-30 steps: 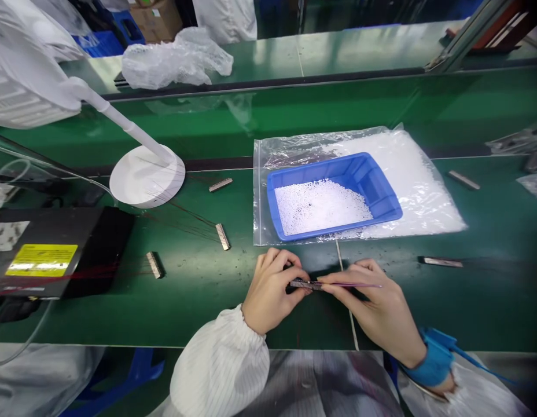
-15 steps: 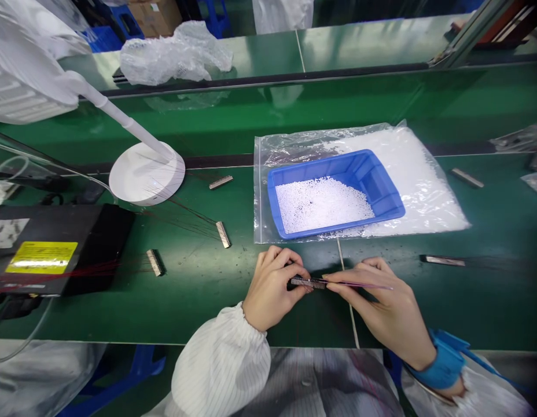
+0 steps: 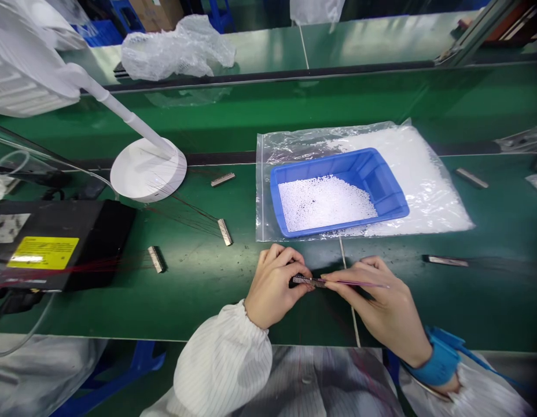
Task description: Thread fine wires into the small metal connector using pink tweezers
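Note:
My left hand (image 3: 275, 284) is closed, its thumb and fingers gripping a small dark-and-silver connector block (image 3: 304, 281) just above the green bench. In a pinch, my right hand (image 3: 375, 301) holds a slim pinkish tool (image 3: 359, 284), too thin to tell whether it is tweezers or a pick. Its tip meets the right end of the block, where the fingers partly hide the contact. Beyond both hands stands a blue tray (image 3: 342, 226) holding small white beads (image 3: 324, 202). It rests on a clear zip bag (image 3: 429, 179) full of white beads.
Similar blocks, some with thin dark wires, lie about: one block (image 3: 224, 231) left of the tray, another block (image 3: 156, 259) by a black box (image 3: 99, 243), and one block (image 3: 446, 260) at right. A white lamp base (image 3: 149, 174) stands behind. A blue wrist strap (image 3: 437, 356) trails a cord.
The view has shifted slightly. Both hands keep nearly the same pose on the connector block and the slim tool; nothing was let go or taken up.

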Motion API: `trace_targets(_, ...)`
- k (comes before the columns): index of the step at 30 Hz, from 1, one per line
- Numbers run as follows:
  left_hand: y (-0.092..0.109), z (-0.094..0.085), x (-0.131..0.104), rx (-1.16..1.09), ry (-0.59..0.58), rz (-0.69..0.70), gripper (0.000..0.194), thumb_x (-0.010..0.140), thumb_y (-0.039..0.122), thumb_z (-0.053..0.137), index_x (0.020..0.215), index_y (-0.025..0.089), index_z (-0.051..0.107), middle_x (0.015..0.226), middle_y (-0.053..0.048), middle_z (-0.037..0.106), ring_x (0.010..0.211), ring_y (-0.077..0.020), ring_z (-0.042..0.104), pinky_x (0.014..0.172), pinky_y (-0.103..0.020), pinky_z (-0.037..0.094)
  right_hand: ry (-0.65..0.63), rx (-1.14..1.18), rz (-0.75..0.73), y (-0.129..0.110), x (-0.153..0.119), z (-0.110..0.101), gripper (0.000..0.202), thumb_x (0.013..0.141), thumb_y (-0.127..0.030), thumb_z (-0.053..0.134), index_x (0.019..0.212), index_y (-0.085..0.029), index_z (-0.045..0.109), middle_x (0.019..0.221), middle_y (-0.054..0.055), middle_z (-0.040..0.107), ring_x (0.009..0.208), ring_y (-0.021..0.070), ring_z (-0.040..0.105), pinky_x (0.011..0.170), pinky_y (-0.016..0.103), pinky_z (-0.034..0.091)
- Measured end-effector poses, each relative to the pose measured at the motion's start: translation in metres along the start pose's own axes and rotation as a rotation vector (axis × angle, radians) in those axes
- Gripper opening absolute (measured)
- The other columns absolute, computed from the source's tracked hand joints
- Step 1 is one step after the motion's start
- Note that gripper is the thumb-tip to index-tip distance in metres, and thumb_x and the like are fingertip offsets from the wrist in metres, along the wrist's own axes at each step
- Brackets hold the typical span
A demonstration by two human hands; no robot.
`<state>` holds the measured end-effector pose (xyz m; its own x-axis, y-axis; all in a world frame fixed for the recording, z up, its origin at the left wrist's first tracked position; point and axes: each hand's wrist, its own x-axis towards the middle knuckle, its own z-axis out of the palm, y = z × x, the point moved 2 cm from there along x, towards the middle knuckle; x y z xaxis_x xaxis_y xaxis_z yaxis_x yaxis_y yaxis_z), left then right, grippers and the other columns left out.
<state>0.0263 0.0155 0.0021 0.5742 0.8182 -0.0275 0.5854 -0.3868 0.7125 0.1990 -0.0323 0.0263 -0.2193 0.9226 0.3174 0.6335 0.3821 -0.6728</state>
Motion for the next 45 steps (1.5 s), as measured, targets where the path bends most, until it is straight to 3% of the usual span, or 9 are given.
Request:
trace_targets(33, 0.001, 0.0, 0.002, -0.036, 0.012, -0.001, 0.008, 0.077, 0.023, 0.074, 0.078, 0.022, 0.066, 0.091, 0.002, 0.063, 0.092, -0.0191, 0.047, 0.079, -0.035, 0.032, -0.064, -0.183, -0.003, -0.019, 0.006, 0.007, 0.009, 0.09, -0.016, 0.053, 0.091, -0.02, 0.062, 0.085, 0.0, 0.069, 0.068, 0.013, 0.058, 0.067, 0.034, 0.036)
trace_targets(40, 0.0, 0.001, 0.002, -0.032, 0.019, 0.007, 0.013, 0.072, 0.024, 0.077, 0.08, 0.023, 0.068, 0.091, 0.003, 0.062, 0.092, -0.0187, 0.048, 0.08, -0.035, 0.032, 0.034, -0.214, 0.018, -0.019, 0.014, -0.025, 0.01, 0.088, -0.022, 0.059, 0.096, -0.025, 0.063, 0.081, -0.002, 0.069, 0.064, 0.0147, 0.058, 0.065, 0.034, 0.041)
trace_targets(45, 0.0, 0.001, 0.002, -0.04, 0.037, 0.003, 0.013, 0.071, 0.023, 0.079, 0.079, 0.022, 0.068, 0.089, 0.002, 0.062, 0.091, -0.0189, 0.048, 0.081, -0.035, 0.033, 0.208, -0.293, 0.057, -0.014, 0.033, -0.045, 0.009, 0.085, -0.028, 0.063, 0.094, -0.026, 0.066, 0.089, -0.001, 0.07, 0.079, 0.0191, 0.061, 0.07, 0.034, 0.046)
